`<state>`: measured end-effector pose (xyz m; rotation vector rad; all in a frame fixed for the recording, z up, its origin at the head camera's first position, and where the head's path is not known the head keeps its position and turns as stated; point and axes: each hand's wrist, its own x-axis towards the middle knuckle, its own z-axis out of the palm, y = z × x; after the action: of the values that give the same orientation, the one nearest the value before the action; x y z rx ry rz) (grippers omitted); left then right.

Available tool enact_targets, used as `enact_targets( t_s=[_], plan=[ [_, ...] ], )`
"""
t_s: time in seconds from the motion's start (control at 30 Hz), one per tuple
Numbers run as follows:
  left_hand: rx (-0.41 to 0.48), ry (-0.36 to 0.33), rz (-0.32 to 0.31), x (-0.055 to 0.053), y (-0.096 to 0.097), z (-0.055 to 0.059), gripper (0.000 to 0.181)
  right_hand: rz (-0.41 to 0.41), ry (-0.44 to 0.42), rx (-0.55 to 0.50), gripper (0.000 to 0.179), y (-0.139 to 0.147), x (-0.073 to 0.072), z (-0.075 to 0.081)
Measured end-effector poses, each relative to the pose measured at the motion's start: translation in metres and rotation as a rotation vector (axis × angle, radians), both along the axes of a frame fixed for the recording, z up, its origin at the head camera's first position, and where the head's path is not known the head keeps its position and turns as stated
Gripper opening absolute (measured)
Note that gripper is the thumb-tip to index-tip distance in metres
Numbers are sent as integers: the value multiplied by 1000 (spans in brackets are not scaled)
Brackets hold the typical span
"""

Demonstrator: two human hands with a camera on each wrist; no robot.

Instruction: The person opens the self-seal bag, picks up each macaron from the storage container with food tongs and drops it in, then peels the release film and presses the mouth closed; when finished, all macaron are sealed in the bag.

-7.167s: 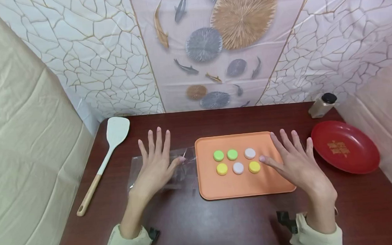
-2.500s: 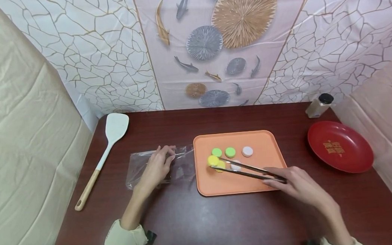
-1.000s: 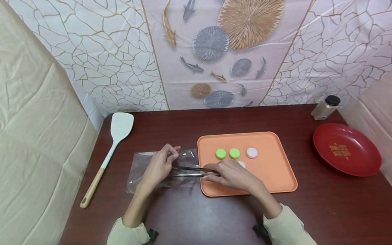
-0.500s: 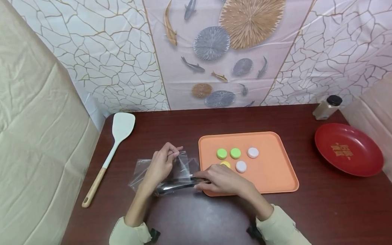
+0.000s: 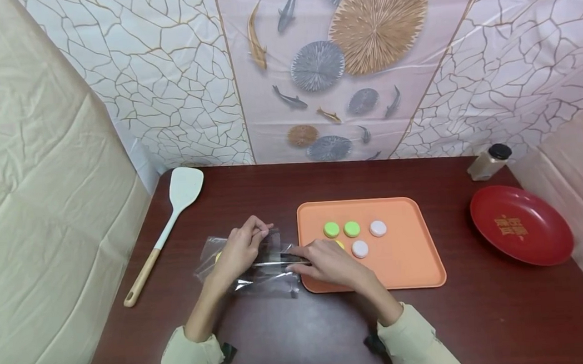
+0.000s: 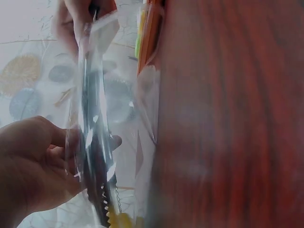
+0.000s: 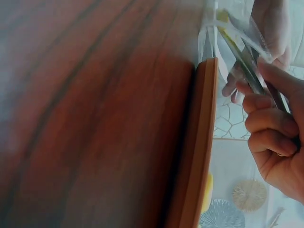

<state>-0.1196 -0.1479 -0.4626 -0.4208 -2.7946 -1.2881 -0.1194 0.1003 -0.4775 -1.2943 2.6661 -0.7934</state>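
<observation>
Yellow disc (image 6: 124,220) lay inside the clear bag (image 5: 273,288), at the toothed tips of the tongs (image 7: 248,69), between the left edge of the desk (image 5: 301,337) and the tray (image 5: 392,275). From my station I saw the right hand (image 5: 331,263) gripping the tongs, the left hand (image 5: 238,249) pinching the film. I judged that clinging film could snag those teeth, dragging the disc back out; a slackened pinch could collapse the bag's mouth.
</observation>
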Motion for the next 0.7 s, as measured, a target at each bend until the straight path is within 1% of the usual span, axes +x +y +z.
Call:
enact_targets(
  t_s=[0.03,0.1,0.2,0.23,0.27,0.3,0.37,0.47,0.5,0.53,0.57,0.63,0.67,0.7],
  plan=[
    [-8,15,0,1,0,0,6,-11,-6,-1,43,-1,-1,0],
    [-18,43,0,4,-1,0,6,-43,-59,-1,36,-7,4,22],
    [-29,93,3,8,-1,-2,7,-51,-73,-11,36,-9,2,25],
    [-30,106,5,8,-2,-3,6,-50,-66,-15,35,-9,1,26],
    [-30,120,7,9,-2,-3,6,-33,-41,-32,38,-7,-2,19],
    [-30,130,7,9,-2,-3,5,-30,-27,-36,37,-7,-2,19],
    [-35,140,0,10,-2,-4,5,-26,-6,-39,36,-5,-1,19],
    [-41,132,-32,10,-3,-6,6,-42,-17,-12,34,-1,2,18],
    [-45,126,-47,10,-5,-6,6,-66,-40,13,32,-1,6,24],
    [-48,130,-60,10,-6,-8,6,-83,-55,26,32,1,7,24],
    [-55,148,-76,8,-9,-15,7,-96,-65,33,33,3,8,23],
    [-57,163,-96,5,-14,-23,9,-123,-92,43,34,7,10,23],
    [-61,175,-102,3,-16,-29,11,-119,-80,32,37,10,6,11],
    [-72,185,-105,-1,-20,-40,13,-125,-77,25,39,11,6,11]
  ],
)
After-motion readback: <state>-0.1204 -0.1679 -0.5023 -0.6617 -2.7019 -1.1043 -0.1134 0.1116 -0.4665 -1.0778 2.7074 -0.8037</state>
